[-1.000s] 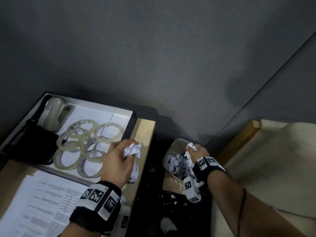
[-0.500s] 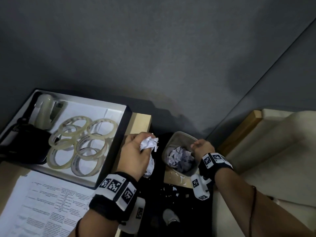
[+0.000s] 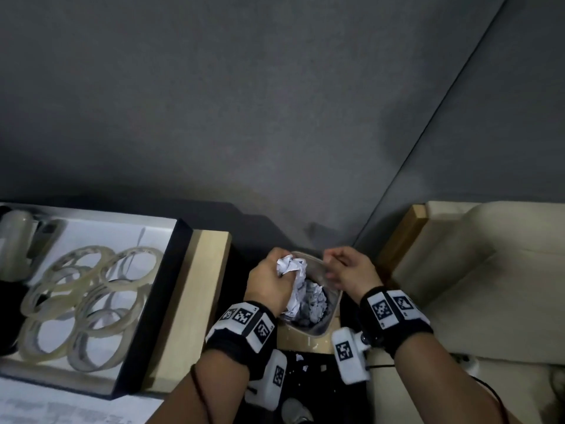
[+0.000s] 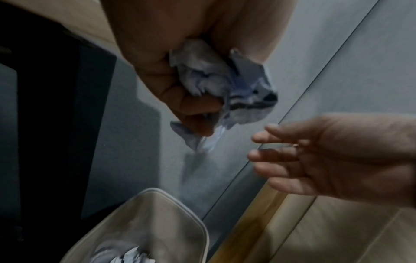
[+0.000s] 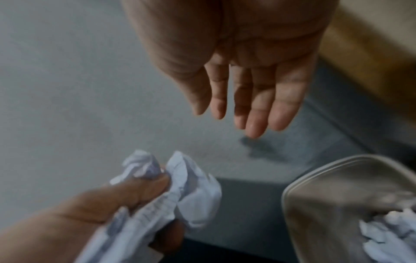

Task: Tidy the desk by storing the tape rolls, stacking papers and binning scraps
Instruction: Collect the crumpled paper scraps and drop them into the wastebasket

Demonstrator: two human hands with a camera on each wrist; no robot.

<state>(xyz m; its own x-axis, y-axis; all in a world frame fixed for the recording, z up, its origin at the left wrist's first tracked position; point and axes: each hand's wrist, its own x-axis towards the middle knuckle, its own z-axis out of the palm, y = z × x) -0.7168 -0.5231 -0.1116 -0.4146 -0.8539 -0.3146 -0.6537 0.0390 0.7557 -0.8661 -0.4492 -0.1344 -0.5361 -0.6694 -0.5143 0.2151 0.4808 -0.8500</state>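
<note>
My left hand (image 3: pixel 269 278) grips a crumpled wad of white paper scraps (image 3: pixel 292 267) over the left side of the small grey bin (image 3: pixel 318 328), which holds more crumpled scraps (image 3: pixel 312 304). The left wrist view shows my fingers curled round the paper wad (image 4: pixel 227 89) above the bin (image 4: pixel 162 222). My right hand (image 3: pixel 348 269) hovers over the bin's right rim, empty, its fingers (image 5: pixel 254 108) straight and slightly spread. Several clear tape rolls (image 3: pixel 85 298) lie in a black-edged box (image 3: pixel 153 304) on the desk at the left. Printed papers (image 3: pixel 61 408) lie in front of the box.
A tape dispenser (image 3: pixel 15 240) sits in the box's far left corner. The wooden desk edge (image 3: pixel 195 301) runs between box and bin. Small paper bits (image 3: pixel 302 361) lie on the dark floor near the bin. A beige cushion (image 3: pixel 489 286) is at the right.
My left hand carried the paper wad from the desk edge rightward to above the bin. My right hand dropped its scrap into the bin and now hovers with straight fingers.
</note>
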